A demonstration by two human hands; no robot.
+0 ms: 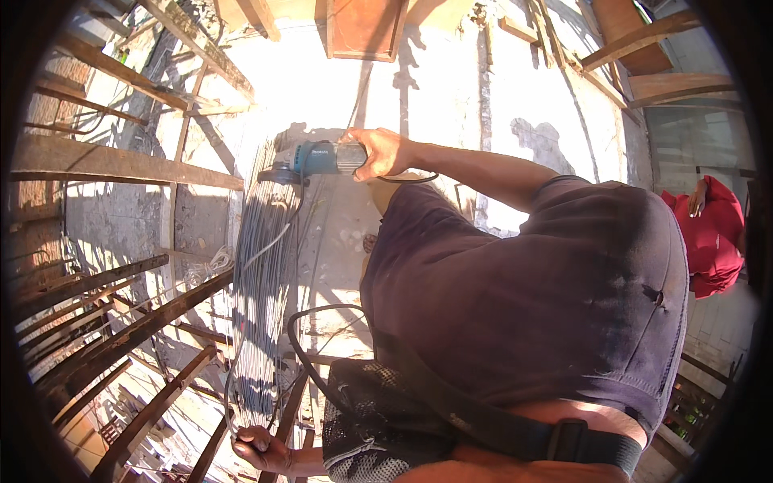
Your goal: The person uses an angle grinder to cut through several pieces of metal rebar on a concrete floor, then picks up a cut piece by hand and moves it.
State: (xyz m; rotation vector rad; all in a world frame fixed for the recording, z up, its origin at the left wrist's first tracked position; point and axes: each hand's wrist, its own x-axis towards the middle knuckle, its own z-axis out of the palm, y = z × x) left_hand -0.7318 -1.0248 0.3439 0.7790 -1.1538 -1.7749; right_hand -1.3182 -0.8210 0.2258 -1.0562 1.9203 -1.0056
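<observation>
My right hand (383, 153) is wrapped round the rear body of a teal angle grinder (318, 158). The grinder's disc end (279, 173) is over the upper part of a long bundle of thin grey wires or rods (262, 298); whether the disc touches them I cannot tell. Down at the bundle's lower end, my left hand (262, 449) is closed, and a thin strand (231, 386) runs into it. The fingertips partly hide what lies there. A lighter strand (268, 248) crosses the bundle at a slant.
Wooden beams (121, 165) and darker bars (133, 334) stretch along the left side. A black cable (296, 338) loops beside the bundle, near black mesh cloth (362, 410). Sunlit concrete (451, 88) lies beyond the grinder. Another person in red (713, 233) is at far right.
</observation>
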